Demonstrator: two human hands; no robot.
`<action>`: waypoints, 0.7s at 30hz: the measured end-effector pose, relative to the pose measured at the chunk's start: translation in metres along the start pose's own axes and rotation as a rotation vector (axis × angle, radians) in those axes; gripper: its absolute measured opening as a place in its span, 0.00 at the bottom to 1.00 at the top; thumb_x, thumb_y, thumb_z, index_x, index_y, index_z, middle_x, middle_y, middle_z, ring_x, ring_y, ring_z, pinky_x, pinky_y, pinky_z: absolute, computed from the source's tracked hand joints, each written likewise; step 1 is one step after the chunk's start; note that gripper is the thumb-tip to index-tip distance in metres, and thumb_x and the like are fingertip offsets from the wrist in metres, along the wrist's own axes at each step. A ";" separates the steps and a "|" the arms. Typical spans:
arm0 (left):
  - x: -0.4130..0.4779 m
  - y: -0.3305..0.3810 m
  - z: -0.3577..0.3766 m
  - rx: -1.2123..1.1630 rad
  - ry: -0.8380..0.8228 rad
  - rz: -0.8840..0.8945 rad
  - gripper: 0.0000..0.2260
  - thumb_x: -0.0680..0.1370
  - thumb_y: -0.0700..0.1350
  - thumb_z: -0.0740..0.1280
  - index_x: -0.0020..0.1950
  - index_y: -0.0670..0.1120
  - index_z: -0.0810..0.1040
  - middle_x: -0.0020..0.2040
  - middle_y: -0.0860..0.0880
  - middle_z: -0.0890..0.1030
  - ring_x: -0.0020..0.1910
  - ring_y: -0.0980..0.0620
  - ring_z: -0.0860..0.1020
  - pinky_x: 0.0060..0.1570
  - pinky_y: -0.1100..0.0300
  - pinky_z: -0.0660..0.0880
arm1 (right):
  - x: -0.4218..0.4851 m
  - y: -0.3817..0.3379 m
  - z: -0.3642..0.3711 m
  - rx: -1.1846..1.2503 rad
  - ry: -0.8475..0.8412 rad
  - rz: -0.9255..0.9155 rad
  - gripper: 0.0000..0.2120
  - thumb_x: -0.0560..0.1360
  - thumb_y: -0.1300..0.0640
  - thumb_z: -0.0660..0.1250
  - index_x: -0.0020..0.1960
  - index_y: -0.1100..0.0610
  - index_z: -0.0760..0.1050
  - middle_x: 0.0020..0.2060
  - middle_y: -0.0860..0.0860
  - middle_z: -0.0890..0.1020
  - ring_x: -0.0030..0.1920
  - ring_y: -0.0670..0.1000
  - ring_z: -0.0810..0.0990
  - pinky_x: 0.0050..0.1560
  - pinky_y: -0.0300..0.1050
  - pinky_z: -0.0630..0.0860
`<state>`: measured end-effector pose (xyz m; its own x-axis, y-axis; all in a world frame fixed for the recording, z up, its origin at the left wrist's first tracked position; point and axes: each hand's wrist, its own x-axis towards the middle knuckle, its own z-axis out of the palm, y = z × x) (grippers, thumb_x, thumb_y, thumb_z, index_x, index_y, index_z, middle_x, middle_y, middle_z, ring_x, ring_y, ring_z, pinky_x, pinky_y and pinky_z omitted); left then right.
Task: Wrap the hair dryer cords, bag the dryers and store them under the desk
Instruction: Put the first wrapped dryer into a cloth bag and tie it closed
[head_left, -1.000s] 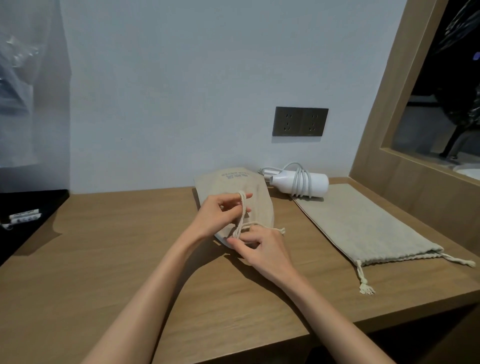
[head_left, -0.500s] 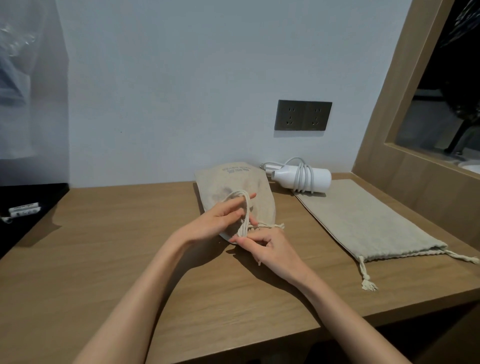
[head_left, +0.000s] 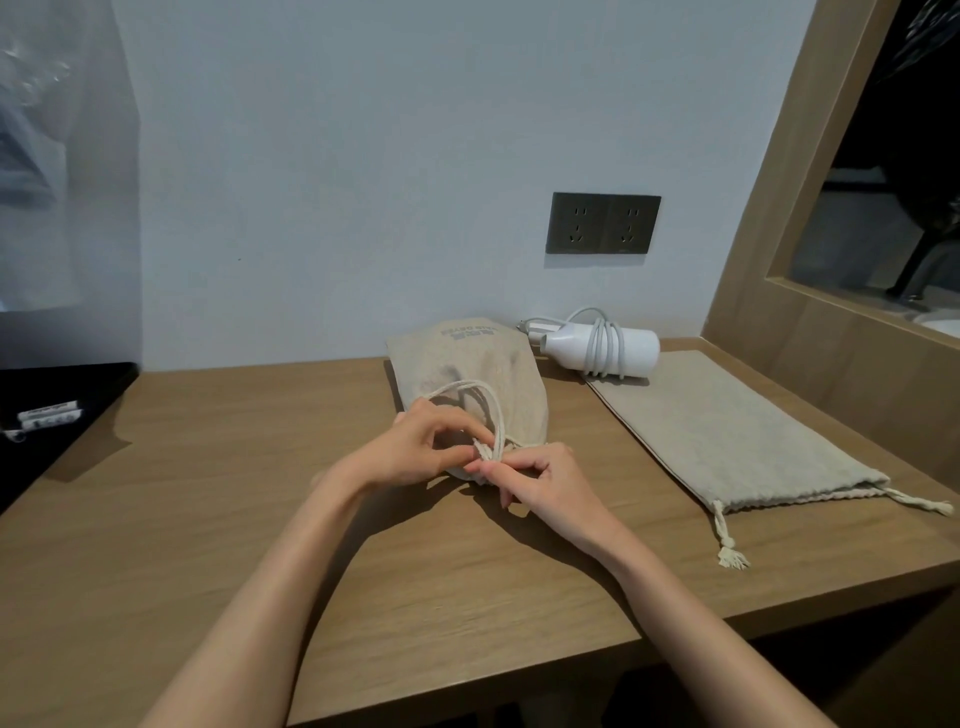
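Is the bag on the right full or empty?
Empty, it seems: the right bag lies flat, and the dryer lies outside it.

Filled bag (head_left: 467, 364) left of dryer (head_left: 602, 349); dryer behind flat bag (head_left: 727, 441), on desk (head_left: 260, 519).

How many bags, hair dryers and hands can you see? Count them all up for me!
Cloth bags: 2, the bulging bag and the flat bag
Hair dryers in view: 1, the white hair dryer with its cord wrapped round it
Hands: 2, the left hand and the right hand, both pinching the bulging bag's drawstring
Total: 5
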<state>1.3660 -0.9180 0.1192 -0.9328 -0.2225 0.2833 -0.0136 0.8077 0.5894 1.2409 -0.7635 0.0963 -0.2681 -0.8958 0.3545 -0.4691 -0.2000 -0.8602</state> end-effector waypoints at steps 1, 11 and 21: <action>-0.001 0.001 0.000 -0.004 0.013 -0.002 0.10 0.75 0.51 0.67 0.54 0.53 0.82 0.48 0.58 0.81 0.47 0.54 0.78 0.46 0.57 0.74 | 0.000 0.000 0.000 0.002 0.001 0.005 0.10 0.76 0.54 0.69 0.39 0.56 0.85 0.28 0.55 0.79 0.34 0.45 0.74 0.39 0.42 0.69; -0.005 0.014 -0.008 -0.060 0.106 -0.048 0.05 0.79 0.47 0.65 0.46 0.52 0.81 0.42 0.51 0.81 0.41 0.48 0.79 0.43 0.49 0.77 | 0.002 -0.009 -0.007 0.165 0.053 0.184 0.14 0.77 0.56 0.67 0.37 0.64 0.83 0.31 0.51 0.83 0.36 0.39 0.78 0.38 0.29 0.70; -0.010 0.034 -0.005 -0.233 0.071 -0.093 0.21 0.80 0.56 0.60 0.38 0.39 0.72 0.33 0.51 0.71 0.33 0.56 0.67 0.36 0.62 0.65 | 0.010 -0.008 -0.013 0.401 0.234 0.392 0.10 0.75 0.54 0.68 0.50 0.58 0.84 0.40 0.55 0.86 0.31 0.44 0.68 0.35 0.38 0.65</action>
<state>1.3771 -0.8914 0.1400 -0.9039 -0.3340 0.2673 -0.0069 0.6361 0.7716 1.2314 -0.7655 0.1117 -0.5559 -0.8311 0.0154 0.0437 -0.0478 -0.9979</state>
